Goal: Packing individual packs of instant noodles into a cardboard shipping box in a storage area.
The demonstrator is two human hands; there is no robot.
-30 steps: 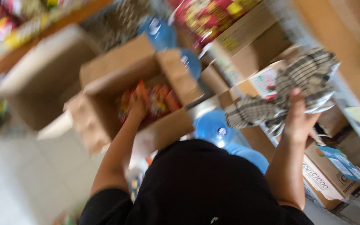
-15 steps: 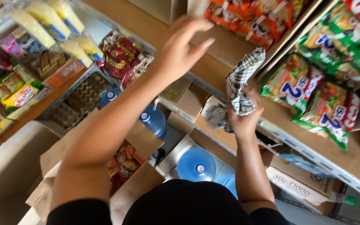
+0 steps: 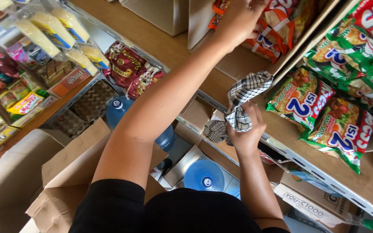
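From the head view, the left hand (image 3: 240, 17) has risen since half a second ago: then it hung open in the air below the upper shelf, fingers spread, and now it is up among the orange snack packets (image 3: 277, 26) at the top of the picture, fingers curled onto them. Whether it grips one or only presses on it cannot be told, since the fingertips are hidden among the packets. A second ago this hand was down in the open cardboard box (image 3: 72, 172), so it seems to be carrying stock from box to shelf.

The right hand (image 3: 244, 129) has hardly moved. It is clamped on a black-and-white checked cloth (image 3: 238, 108), bunched just at the front edge of the wooden shelf (image 3: 281, 129), as it was before.

The shelf to the right carries green and red noodle packets (image 3: 324, 112) lying flat. Farther left, other shelves hold dark red bags (image 3: 132, 71), yellow packets (image 3: 55, 30) and small sweets. Blue water jugs (image 3: 203, 177) stand on the floor below, among more cardboard boxes.
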